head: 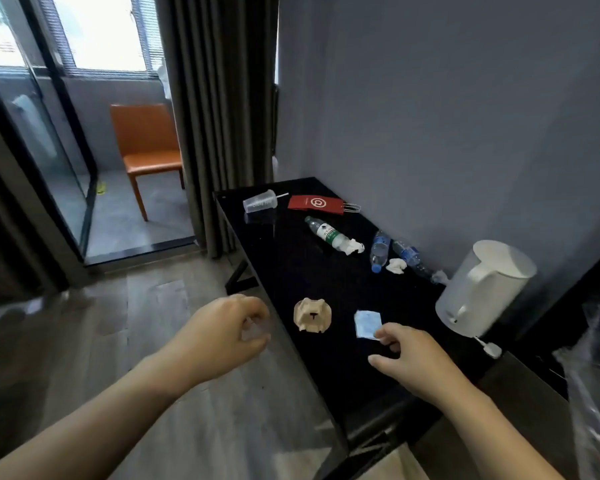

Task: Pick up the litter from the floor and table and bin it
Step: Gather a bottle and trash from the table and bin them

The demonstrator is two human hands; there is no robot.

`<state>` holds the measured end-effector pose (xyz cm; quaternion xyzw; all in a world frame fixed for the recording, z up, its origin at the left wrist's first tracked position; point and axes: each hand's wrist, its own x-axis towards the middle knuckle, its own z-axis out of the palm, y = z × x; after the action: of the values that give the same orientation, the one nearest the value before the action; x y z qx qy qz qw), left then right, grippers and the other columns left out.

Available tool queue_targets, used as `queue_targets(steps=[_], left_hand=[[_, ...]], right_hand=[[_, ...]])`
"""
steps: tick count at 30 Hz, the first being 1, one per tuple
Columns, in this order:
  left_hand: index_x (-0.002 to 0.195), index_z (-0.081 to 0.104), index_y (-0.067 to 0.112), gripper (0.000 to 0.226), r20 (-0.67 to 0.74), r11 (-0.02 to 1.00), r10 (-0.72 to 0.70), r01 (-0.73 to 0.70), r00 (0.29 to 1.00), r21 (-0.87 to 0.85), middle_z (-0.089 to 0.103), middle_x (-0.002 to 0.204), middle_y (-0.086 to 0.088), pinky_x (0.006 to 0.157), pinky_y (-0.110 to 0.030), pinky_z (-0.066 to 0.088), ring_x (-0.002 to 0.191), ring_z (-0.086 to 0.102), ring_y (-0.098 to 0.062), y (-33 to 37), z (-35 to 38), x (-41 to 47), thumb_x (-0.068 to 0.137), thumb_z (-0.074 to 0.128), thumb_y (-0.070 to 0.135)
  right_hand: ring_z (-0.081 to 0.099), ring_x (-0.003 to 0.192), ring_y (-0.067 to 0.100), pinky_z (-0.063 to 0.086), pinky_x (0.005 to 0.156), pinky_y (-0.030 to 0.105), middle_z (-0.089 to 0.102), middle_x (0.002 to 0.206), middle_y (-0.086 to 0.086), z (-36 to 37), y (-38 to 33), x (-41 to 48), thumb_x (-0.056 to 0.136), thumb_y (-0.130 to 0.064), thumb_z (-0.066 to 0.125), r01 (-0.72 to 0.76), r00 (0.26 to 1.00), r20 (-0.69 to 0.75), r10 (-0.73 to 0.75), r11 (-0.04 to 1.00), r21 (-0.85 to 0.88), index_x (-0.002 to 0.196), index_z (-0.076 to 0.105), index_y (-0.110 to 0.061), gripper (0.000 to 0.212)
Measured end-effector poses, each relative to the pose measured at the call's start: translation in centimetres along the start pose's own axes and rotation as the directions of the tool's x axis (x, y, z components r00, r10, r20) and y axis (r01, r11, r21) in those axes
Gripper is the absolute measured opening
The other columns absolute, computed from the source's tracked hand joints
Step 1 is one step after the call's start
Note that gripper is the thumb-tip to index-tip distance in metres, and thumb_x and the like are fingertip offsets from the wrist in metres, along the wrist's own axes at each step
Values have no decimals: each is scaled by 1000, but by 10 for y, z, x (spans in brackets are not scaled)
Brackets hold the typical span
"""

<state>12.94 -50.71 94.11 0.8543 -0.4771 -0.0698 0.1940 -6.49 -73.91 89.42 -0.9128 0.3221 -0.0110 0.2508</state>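
Observation:
Litter lies on a black table. A crushed beige paper piece and a light-blue packet lie nearest me. Farther back are a clear plastic cup on its side, a red paper bag, three plastic bottles and crumpled white tissues. My right hand hovers over the table, its index fingertip at the packet's near corner and its thumb spread apart. My left hand hangs over the table's left edge, fingers loosely curled, holding nothing I can see.
A white kettle stands at the table's right end against the wall. A clear plastic bag shows at the right edge. An orange chair stands beyond the curtain and glass door. Wood floor lies to the left.

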Motion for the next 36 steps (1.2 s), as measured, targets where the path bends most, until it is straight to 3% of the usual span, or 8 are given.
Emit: queue_targets(steps=[4,10,16,23,29,33,36], left_hand=[[113,61,31,30,31,999,40,-40,999,16,60,106,15,84,-22,50,95,57,-1,-10,2,65,85,63,40],[114,60,33,32,125,989,149,-150,981,-5,58,103,19,74,-9,44,89,57,4,-11,20,160,84,63,43],[114,60,32,32,228,976,217,-205,949,-76,57,102,20,77,-12,48,89,55,5,-10,46,224,84,64,41],[115,60,32,31,328,952,304,-280,894,-121,57,105,18,81,-18,52,92,57,3,-25,65,285,85,64,39],[115,59,34,31,412,926,377,-352,830,-139,57,105,18,81,-18,53,91,58,4,-61,71,342,85,65,40],[117,57,35,33,460,906,414,-406,786,-120,57,108,17,81,-20,53,92,58,2,-89,69,384,85,65,41],[117,57,35,34,508,891,439,-432,741,-139,57,109,17,81,-19,53,92,58,2,-113,70,411,85,65,41]], right_hand=[[56,107,6,44,82,20,58,119,-12,-3,12,47,80,-42,68,-50,998,-31,51,997,53,123,55,-31,46],[54,99,2,43,78,18,56,110,-15,-11,42,96,81,-40,66,-160,984,-56,167,981,111,122,56,-30,44],[52,91,-2,38,68,12,54,103,-17,-6,66,117,79,-44,69,-270,959,-49,278,954,134,119,57,-33,43],[53,90,-1,40,68,13,53,100,-18,10,70,142,80,-42,69,-379,918,-55,392,912,158,117,57,-32,41],[55,90,3,49,78,22,56,100,-14,25,51,182,82,-37,69,-488,858,-73,509,851,196,115,57,-29,36],[54,101,5,44,83,20,57,113,-9,38,29,210,84,-34,69,-555,799,-95,594,788,267,125,55,-25,44],[54,110,10,47,91,26,57,121,-5,47,10,227,85,-32,68,-610,749,-85,657,734,298,128,54,-23,47]])
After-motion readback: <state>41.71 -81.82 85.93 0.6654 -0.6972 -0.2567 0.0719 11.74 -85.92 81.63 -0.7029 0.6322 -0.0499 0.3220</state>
